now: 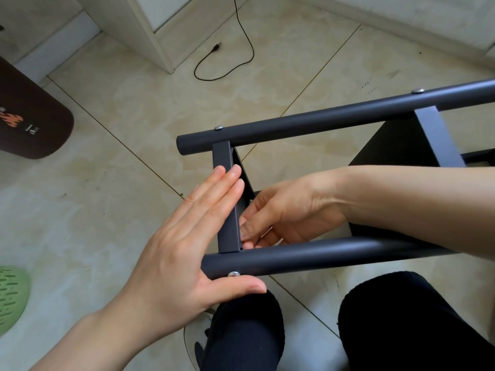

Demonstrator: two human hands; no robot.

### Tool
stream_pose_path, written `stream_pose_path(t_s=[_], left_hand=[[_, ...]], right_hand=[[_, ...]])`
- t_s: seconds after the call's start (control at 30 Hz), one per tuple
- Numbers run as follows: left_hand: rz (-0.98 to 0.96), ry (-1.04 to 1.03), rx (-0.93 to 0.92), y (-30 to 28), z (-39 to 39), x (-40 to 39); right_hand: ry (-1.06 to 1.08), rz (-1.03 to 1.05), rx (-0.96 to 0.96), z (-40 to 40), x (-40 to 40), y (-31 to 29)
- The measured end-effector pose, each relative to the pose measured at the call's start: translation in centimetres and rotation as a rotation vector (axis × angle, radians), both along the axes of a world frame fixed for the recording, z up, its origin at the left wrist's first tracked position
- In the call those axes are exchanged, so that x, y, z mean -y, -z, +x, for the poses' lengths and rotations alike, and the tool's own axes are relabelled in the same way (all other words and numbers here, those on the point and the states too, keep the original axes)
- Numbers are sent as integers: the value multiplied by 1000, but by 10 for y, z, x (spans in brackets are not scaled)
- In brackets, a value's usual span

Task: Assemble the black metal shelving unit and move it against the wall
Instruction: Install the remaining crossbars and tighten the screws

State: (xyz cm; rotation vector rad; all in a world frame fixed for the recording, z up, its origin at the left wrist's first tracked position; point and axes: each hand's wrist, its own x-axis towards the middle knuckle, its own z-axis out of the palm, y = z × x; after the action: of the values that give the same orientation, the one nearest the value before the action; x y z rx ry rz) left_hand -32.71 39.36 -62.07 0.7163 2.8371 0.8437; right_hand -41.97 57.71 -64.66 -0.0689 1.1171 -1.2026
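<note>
Seen from above, over tiled floor [112, 215]: black shelf frame [334, 121] lying on its side, just in front of two knees in black trousers [417, 322]. Two round tubes, far tube [294, 127] and near tube [308, 253], running left to right, joined at the left end by a flat crossbar [226, 199] and farther right by a second crossbar [439, 137] beside a black panel [393, 145]. Silver screw heads showing on both tubes, one [233, 273] on the near tube close to the thumb.

Left hand [182, 245] laid flat against the outer face of the left crossbar, fingers straight and pressed together, thumb stretched along the near tube's end. Right hand [281, 215] reaching between the tubes to the crossbar's inner face, fingers curled, tips pinching something small at the lower joint; what it is cannot be told. A small silver fitting visible just above those fingers.

Elsewhere: black cable [241, 46] with a plug looping near a white cabinet [150, 30]; brown object [29, 119] with orange print at left; green perforated item [10, 298] at the lower left edge.
</note>
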Motion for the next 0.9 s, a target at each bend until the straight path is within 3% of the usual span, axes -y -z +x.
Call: stream_pose_path(t_s=[0.9], left_hand=[[5, 1, -1, 1, 0, 1]], right_hand=[[-84, 15, 64, 1, 3, -1]])
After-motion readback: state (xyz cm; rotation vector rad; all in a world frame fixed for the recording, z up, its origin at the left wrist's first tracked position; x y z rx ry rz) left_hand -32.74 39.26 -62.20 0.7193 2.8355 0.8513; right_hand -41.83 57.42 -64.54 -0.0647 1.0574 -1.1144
